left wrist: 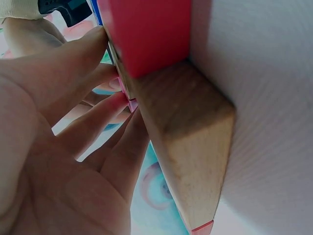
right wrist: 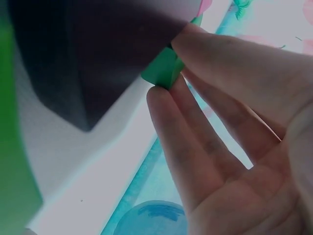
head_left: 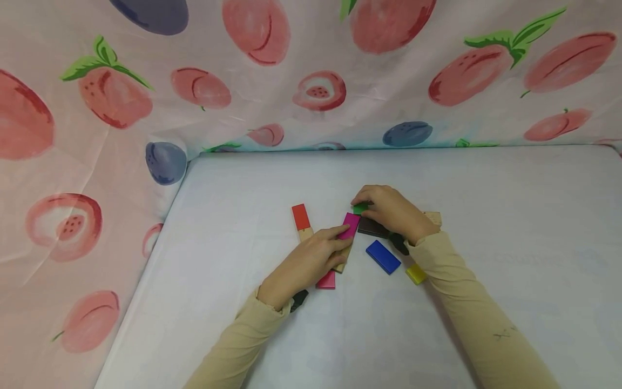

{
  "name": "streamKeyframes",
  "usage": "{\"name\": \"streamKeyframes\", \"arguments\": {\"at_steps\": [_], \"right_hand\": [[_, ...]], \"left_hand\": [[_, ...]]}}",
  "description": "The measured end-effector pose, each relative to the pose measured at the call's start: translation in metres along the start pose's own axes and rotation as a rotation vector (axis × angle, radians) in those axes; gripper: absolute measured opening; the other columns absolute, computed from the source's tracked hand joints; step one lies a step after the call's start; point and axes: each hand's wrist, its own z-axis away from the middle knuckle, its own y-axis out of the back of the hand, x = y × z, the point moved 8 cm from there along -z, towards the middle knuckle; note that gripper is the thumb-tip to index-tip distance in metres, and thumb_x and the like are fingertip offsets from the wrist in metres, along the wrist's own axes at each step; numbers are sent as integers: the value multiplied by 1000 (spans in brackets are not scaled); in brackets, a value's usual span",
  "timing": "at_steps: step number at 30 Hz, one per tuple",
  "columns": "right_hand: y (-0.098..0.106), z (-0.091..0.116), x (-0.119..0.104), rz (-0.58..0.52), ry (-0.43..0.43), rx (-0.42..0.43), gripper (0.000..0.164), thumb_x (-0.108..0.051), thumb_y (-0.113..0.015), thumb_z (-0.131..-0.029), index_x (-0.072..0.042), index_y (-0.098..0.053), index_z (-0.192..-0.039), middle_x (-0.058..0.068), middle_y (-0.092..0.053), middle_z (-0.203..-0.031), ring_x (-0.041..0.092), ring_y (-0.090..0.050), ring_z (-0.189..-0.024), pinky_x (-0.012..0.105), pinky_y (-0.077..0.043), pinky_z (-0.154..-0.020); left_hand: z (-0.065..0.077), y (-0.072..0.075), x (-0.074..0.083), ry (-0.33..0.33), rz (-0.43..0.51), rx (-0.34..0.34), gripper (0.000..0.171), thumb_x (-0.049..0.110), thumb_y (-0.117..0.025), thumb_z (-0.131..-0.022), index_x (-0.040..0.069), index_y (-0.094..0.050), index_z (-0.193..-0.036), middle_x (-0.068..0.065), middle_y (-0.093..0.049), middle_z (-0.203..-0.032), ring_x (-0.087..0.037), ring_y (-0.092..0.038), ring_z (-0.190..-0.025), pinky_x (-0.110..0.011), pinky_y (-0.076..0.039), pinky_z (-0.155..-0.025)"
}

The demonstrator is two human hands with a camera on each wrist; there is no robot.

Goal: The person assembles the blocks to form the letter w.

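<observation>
In the head view my right hand (head_left: pixel 391 209) pinches a small green block (head_left: pixel 360 207) between thumb and fingers, by the end of a dark brown block (head_left: pixel 372 227). The green block (right wrist: pixel 161 67) also shows between the fingertips in the right wrist view, beside the dark block (right wrist: pixel 98 58). My left hand (head_left: pixel 306 262) lies with fairly straight fingers over a magenta block (head_left: pixel 350 222), fingertips touching it. Under that hand a plain wooden block (head_left: pixel 344 258) continues the line below the magenta one. A pinkish-red block (head_left: pixel 326 280) pokes out beneath the hand.
Left of the hands lies a red block (head_left: pixel 301 216) against a wooden one (head_left: pixel 305 234). A blue block (head_left: pixel 383 257) and a yellow block (head_left: pixel 415 274) lie near the right forearm. Another wooden block (head_left: pixel 432 218) shows behind the right wrist. The white table (head_left: pixel 233 216) meets a fruit-print cloth (head_left: pixel 272 108).
</observation>
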Motion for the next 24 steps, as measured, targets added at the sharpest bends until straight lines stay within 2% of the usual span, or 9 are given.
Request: {"name": "streamKeyframes", "arguments": {"at_steps": [8,24], "right_hand": [[-1,2,1,13,-16,-7,27,4,-70,-89,3,-70,-116,17,-68,-119,32,-63,-113,46,-52,-99],[2,4,-2,41,9,8,27,2,-70,-88,3,-69,-116,17,-68,-119,33,-62,-115,47,-51,-101]], "left_hand": [[1,1,1,-5,14,7,41,15,-64,-98,3,-59,-136,-15,-46,-151,-28,-50,-135,-34,-46,-107],[0,0,-1,10,-8,-11,42,17,-63,-99,5,-57,-138,-13,-44,-153,-26,-49,-136,-33,-45,-109]]}}
